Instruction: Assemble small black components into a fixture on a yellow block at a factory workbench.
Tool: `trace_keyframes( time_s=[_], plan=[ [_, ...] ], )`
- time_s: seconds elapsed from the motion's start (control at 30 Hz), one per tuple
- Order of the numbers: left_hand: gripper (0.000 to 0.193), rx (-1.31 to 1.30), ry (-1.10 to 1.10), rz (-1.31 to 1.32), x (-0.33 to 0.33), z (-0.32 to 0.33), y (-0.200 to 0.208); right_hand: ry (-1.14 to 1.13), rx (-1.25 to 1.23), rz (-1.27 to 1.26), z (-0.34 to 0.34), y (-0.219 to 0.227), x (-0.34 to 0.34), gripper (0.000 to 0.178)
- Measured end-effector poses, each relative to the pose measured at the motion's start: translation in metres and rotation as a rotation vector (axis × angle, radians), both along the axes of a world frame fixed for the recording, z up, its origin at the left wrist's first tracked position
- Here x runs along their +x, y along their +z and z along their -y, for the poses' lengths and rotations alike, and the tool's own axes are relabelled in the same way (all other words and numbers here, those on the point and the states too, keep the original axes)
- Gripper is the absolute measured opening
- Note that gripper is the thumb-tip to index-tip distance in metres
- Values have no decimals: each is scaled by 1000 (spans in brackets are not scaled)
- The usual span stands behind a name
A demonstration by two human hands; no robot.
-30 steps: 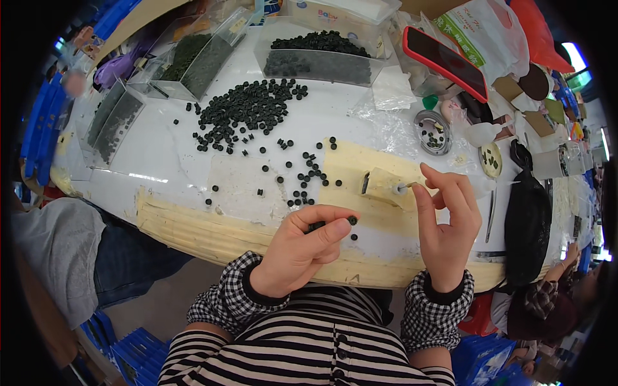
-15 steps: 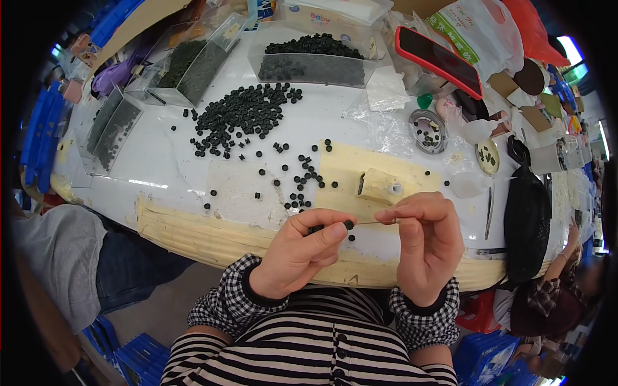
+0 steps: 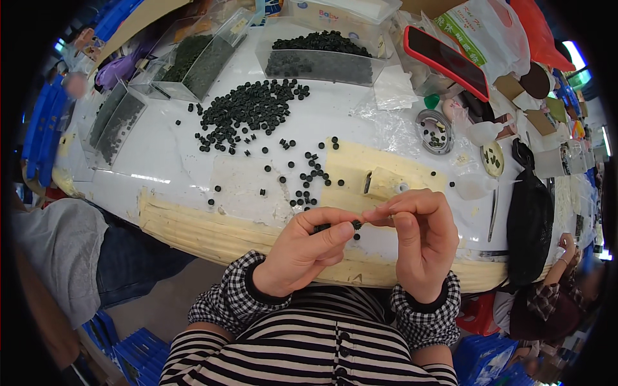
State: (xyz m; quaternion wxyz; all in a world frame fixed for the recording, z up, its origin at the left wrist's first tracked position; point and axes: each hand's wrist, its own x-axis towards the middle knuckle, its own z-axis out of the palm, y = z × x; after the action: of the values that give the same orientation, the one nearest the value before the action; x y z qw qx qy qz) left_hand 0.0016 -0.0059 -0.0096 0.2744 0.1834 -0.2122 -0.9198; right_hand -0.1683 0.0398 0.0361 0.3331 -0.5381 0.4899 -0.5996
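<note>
My left hand (image 3: 308, 244) is closed in a pinch on a small black grooved wheel-like piece (image 3: 356, 224); part of another dark piece shows between its fingers. Right beside it my right hand (image 3: 423, 238) is also closed, thumb against fingers, on a thin wire-like piece whose length is mostly hidden. The fingertips of both hands nearly meet above the table's near edge. One more black piece (image 3: 356, 237) lies just below them. Behind the hands stands a cream block (image 3: 385, 183) on yellowish tape, and loose black pieces (image 3: 313, 172) are scattered to its left.
A big heap of black pieces (image 3: 248, 112) lies farther back, with clear bins (image 3: 322, 67) of them behind. To the right are a round metal dish (image 3: 435, 131), a red-cased phone (image 3: 445, 63), tweezers (image 3: 494, 215) and a black bag (image 3: 528, 219). Another person (image 3: 58, 257) sits at left.
My right hand has come left, closing the gap to the left hand, so less of the thin piece shows. The table has shifted slightly right in view.
</note>
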Motion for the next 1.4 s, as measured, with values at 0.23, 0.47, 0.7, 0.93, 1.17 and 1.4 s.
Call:
trace_keyframes(
  time_s=[0.23, 0.47, 0.7, 0.93, 1.17, 1.4],
  plan=[
    [18, -2, -3, -30, 0, 0, -1, 4, -10, -26, 0, -1, -1, 8],
    [18, 2, 11, 1, 0, 0, 1, 0, -4, -43, -1, 0, -1, 7],
    [16, -28, 74, 89, -1, 1, 8, -182, -57, 115, -3, 5, -3, 5],
    [17, -781, 376, 533, -5, -1, 10, -488, -144, -776, 3, -2, -28, 9],
    [19, -980, 458, 627, -3, 0, 13, -501, -128, -902, 0, -1, -22, 28],
    [20, -1022, 498, 628, -3, 0, 14, -123, -100, -519, -22, -12, 2, 37]
  ],
)
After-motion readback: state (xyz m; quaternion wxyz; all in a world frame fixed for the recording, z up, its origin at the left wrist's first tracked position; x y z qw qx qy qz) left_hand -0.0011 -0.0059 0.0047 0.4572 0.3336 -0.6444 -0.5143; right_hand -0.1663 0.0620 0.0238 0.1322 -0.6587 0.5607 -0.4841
